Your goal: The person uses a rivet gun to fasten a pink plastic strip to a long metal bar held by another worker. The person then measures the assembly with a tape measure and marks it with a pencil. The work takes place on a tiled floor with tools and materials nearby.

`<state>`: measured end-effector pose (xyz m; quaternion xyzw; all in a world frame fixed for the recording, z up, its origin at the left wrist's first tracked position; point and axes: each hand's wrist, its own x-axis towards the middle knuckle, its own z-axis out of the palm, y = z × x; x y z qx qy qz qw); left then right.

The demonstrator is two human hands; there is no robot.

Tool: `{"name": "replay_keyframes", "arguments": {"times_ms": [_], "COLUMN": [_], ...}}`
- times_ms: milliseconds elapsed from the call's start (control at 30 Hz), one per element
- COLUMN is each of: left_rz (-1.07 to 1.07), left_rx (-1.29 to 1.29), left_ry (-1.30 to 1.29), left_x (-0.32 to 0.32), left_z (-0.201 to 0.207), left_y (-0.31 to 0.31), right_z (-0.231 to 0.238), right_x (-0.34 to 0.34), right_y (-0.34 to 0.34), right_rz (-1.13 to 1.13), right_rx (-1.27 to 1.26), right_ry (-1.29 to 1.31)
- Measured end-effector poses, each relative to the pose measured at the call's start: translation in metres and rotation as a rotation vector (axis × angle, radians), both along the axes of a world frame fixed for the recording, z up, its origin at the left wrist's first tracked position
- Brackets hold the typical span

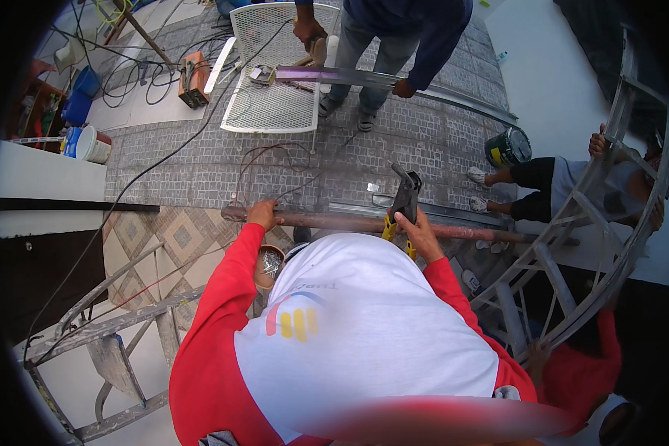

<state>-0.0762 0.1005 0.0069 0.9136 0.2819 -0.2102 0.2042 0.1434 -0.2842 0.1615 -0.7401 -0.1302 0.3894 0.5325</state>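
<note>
Head view: my left hand point(262, 215) lies on the pipe point(327, 221) near its left end, its grip unclear, while my right hand point(424, 236) clasps a tool point(406, 197) over the pipe's middle. The step appears to be readying it; next likely calls for aiming its head at metal. Nearer me, a bowl point(263, 280) holds silvery bits point(272, 262); at the paving's point(453, 149) right edge, a pail's point(509, 147) contents cannot be told

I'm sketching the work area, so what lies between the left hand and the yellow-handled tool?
In the head view, a stretch of reddish-brown bar lies between the left hand and the yellow-handled tool.
</note>
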Motion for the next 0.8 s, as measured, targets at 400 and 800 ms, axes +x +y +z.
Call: {"name": "replay_keyframes", "arguments": {"times_ms": [400,800], "left_rz": [0.0,0.162], "left_rx": [-0.003,-0.126], "left_ry": [0.001,-0.169], "left_x": [0.001,0.011], "left_z": [0.002,0.024], "left_y": [0.001,-0.001], "right_z": [0.005,0.003], "right_x": [0.0,0.0], "right_y": [0.003,0.002], "right_rz": [0.008,0.009], "right_rx": [-0.012,-0.021], "right_ry": [0.012,0.029]}}
